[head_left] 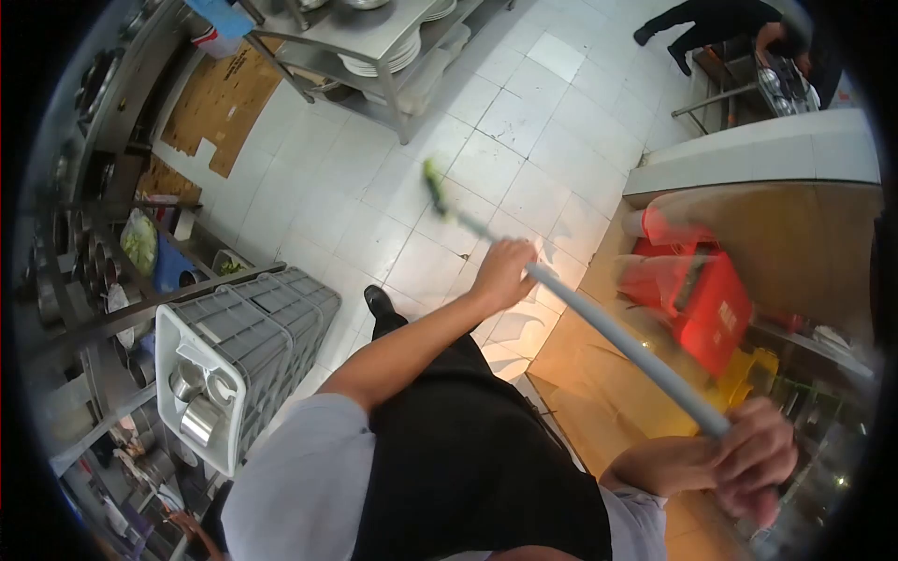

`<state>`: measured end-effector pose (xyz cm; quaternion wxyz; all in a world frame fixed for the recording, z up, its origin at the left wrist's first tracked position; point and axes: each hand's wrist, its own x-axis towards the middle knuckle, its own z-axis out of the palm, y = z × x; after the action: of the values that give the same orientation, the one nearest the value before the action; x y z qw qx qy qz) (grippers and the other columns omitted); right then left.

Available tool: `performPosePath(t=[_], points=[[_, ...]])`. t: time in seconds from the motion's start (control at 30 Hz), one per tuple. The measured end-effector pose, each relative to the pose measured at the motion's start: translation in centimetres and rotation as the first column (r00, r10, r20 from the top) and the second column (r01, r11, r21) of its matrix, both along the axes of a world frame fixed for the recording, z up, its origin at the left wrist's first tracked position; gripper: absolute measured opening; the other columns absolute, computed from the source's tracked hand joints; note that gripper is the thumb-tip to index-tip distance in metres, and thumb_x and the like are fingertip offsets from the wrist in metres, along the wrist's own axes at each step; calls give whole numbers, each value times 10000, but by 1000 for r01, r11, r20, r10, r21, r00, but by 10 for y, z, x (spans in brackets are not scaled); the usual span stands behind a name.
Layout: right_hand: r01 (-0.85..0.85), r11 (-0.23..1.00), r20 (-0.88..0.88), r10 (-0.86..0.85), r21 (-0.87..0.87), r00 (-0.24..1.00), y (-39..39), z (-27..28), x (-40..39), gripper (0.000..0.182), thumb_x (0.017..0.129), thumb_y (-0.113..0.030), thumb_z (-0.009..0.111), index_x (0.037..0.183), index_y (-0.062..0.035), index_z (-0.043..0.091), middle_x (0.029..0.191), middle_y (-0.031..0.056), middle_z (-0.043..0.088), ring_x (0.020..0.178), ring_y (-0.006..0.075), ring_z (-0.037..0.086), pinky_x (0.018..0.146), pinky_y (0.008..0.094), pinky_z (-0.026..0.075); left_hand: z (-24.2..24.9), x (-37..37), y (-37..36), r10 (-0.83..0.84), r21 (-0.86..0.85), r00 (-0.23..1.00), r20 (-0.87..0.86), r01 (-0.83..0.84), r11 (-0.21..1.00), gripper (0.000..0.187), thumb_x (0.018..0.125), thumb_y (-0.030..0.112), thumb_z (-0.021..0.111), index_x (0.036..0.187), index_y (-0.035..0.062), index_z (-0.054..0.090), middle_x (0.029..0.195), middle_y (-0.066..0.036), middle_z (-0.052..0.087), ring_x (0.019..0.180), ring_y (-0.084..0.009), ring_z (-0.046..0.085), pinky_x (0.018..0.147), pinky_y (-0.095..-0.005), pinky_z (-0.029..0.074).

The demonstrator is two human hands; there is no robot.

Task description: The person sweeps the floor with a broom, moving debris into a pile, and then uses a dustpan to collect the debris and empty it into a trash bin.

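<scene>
A long grey pole (636, 351) runs slantwise in front of me, with a green-and-black brush head (434, 187) at its far end, over the white tiled floor; motion blur hides whether it touches the tiles. My left hand (505, 274) is wrapped round the pole partway down. At its near end, my right hand (753, 460) grips the pole, somewhat blurred. Together it looks like a long-handled floor brush. One dark shoe (379, 301) of mine stands on the tiles below my left forearm.
Stacked grey crates (281, 318) with metal pots on top stand at my left. A steel table (412, 37) holds plates ahead. Red containers (706, 304) sit at the right. Another person (720, 23) works at the far right; someone's hand (182, 524) shows lower left.
</scene>
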<state>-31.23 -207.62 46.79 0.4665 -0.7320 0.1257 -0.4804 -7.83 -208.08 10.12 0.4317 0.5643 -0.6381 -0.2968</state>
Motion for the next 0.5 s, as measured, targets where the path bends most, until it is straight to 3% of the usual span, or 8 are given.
performPosePath(t=[0.03,0.1,0.17,0.2,0.27,0.37,0.47,0.5], points=[[79,993,79,-86,90,993,0,1,-20,413,998,-424,754,732,-142,612,612,-2,638,493,133,639,388,234,354,-6,-4,21,-102,42,995,-5,103,994,303,849,204,808,730,41,583,812,-171,628,858,-398,621,778,-510,486],[105,926,139,-165,364,977,0,-24,-41,486,990,-465,754,702,-122,566,598,-15,611,445,136,560,397,251,348,-37,-4,55,-353,432,931,-97,359,827,241,856,221,780,781,66,611,881,-156,669,892,-383,657,746,-512,502],[98,865,49,-140,492,989,-4,-48,-21,559,970,-477,774,649,-109,502,581,-12,569,416,156,491,411,287,353,-67,-4,76,-506,505,861,47,416,756,230,881,257,752,801,82,625,899,-143,684,908,-374,675,724,-516,510],[58,890,-45,-42,452,998,-14,-55,-2,597,954,-481,791,622,-106,466,572,-2,545,409,173,467,419,307,356,-83,-6,76,-575,535,810,117,436,724,228,893,275,739,811,91,633,909,-137,691,916,-369,683,713,-517,515],[-96,928,-87,135,359,987,-6,-62,18,634,909,-477,822,586,-100,427,565,33,511,452,211,510,448,339,367,-126,-11,55,-434,396,889,147,349,849,253,925,303,703,805,91,636,899,-134,687,906,-374,678,721,-516,521],[-28,981,-326,90,191,941,-3,-66,35,632,880,-476,831,583,-90,428,583,49,509,521,240,566,480,354,377,-143,-11,-21,-286,265,926,246,220,939,277,964,325,672,815,93,647,907,-132,677,900,-376,665,752,-514,528],[-37,998,-466,58,54,883,-19,-77,47,630,863,-476,835,588,-78,431,607,63,523,578,255,600,501,359,391,-148,-9,-100,-154,221,966,206,107,969,300,970,338,682,811,85,659,887,-138,664,912,-376,654,785,-507,526],[16,998,-435,9,54,901,-23,-78,53,621,878,-473,822,585,-82,440,614,70,532,575,255,607,496,359,402,-142,-4,-120,-116,205,978,174,80,976,315,975,345,681,806,80,669,879,-142,666,919,-374,660,794,-505,532]])
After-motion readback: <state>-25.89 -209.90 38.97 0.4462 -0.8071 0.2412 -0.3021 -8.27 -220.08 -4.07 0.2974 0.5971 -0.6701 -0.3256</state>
